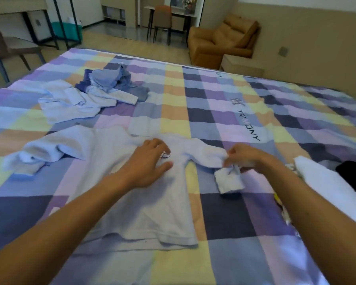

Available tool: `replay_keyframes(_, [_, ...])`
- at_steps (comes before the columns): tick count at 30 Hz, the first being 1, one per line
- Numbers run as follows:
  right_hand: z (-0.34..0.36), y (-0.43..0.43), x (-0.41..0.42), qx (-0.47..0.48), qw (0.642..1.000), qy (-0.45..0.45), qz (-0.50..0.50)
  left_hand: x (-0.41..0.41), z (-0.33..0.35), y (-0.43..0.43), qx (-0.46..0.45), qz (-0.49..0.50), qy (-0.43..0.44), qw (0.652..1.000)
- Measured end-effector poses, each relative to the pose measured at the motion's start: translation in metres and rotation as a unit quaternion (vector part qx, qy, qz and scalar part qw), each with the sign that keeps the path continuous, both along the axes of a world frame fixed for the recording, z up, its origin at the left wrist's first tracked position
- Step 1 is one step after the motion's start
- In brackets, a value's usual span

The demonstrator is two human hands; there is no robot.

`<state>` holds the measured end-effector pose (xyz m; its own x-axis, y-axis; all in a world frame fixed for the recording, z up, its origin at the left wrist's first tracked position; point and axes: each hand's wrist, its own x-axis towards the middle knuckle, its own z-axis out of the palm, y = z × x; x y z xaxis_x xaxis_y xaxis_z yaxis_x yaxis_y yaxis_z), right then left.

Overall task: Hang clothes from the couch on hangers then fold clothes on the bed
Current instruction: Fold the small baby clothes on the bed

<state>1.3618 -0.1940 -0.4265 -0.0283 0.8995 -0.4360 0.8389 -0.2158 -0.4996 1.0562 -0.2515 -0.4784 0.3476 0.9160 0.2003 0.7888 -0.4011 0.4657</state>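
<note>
Around the work there is a fair bit of laundry. Far to the left on the checked bedspread [214, 99] lies a rumpled pale garment [70, 103], and touching its far side is a heap of blue clothes [111, 79]. At the near right edge sit a white cloth [327, 182] and something black [353, 171], cut off by the edge of the view, so I cannot tell what it is. Beyond the bed's far right corner stands the tan couch [220, 42], with a dining chair [162, 19] further back and a brown chair [4, 46] off to the far left. Both forearms reach in from the near side and cover part of the spread, but nothing lies on top of the garment being handled except the hands.

That garment, a white top [136, 202], lies flat in the middle of the bed on its near half. Its long axis runs near to far, neck at the far end and hem towards the person. The left sleeve [49, 151] is bunched out to the left. The right sleeve [208, 153] stretches rightward, its cuff [229, 181] turned back towards the near side.

The left hand [146, 163] rests on the chest of the top, fingers spread and grasping nothing. The right hand [243, 156] pinches the right sleeve just above the cuff, fingers curled on the fabric.
</note>
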Motion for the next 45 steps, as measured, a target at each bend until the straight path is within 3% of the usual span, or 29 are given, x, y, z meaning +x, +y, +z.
replay_keyframes(2, [0.026, 0.014, 0.013, 0.013, 0.998, 0.061, 0.017, 0.022, -0.004, 0.026, 0.008, 0.041, -0.032, 0.999])
replay_keyframes(4, [0.050, 0.024, 0.031, 0.038, 0.997, 0.056, 0.043, 0.035, -0.011, 0.044, 0.024, 0.068, -0.038, 0.997])
replay_keyframes(7, [0.078, 0.029, 0.052, 0.057, 0.989, -0.072, 0.118, 0.045, -0.027, 0.052, 0.009, 0.075, 0.015, 0.997])
replay_keyframes(11, [0.077, 0.037, 0.070, -0.069, 0.937, -0.301, 0.162, 0.054, -0.047, 0.044, -0.032, 0.068, 0.124, 0.989])
replay_keyframes(13, [0.068, 0.043, 0.078, -0.100, 0.922, -0.341, 0.156, 0.059, -0.041, 0.040, 0.001, 0.065, 0.133, 0.989])
replay_keyframes(16, [0.059, 0.039, 0.074, -0.057, 0.919, -0.356, 0.158, 0.072, -0.037, 0.028, 0.007, 0.012, 0.128, 0.992])
replay_keyframes(18, [0.055, 0.036, 0.070, 0.004, 0.930, -0.342, 0.133, 0.080, -0.042, 0.019, -0.033, -0.028, 0.169, 0.985])
replay_keyframes(22, [0.064, 0.027, 0.066, 0.001, 0.990, -0.139, 0.009, 0.086, -0.043, 0.013, -0.054, -0.012, 0.190, 0.980])
replay_keyframes(26, [0.088, 0.021, 0.034, 0.018, 0.998, -0.023, -0.056, 0.086, -0.027, -0.003, -0.108, -0.021, 0.174, 0.978])
replay_keyframes(31, [0.120, 0.025, -0.062, 0.056, 0.997, 0.044, -0.017, 0.074, -0.003, -0.035, -0.162, -0.058, 0.134, 0.976])
replay_keyframes(36, [0.129, 0.019, -0.179, 0.127, 0.977, 0.151, 0.087, 0.041, 0.014, -0.064, -0.172, -0.077, 0.081, 0.979])
replay_keyframes(40, [0.074, 0.012, -0.228, 0.215, 0.959, 0.048, 0.179, -0.009, 0.017, -0.081, -0.137, -0.031, -0.048, 0.989])
replay_keyframes(43, [0.014, -0.001, -0.233, 0.195, 0.949, 0.021, 0.246, -0.067, 0.010, -0.081, -0.045, 0.051, -0.155, 0.985])
replay_keyframes(45, [-0.019, -0.009, -0.233, 0.171, 0.940, 0.005, 0.294, -0.114, 0.005, -0.076, 0.051, 0.165, -0.187, 0.967])
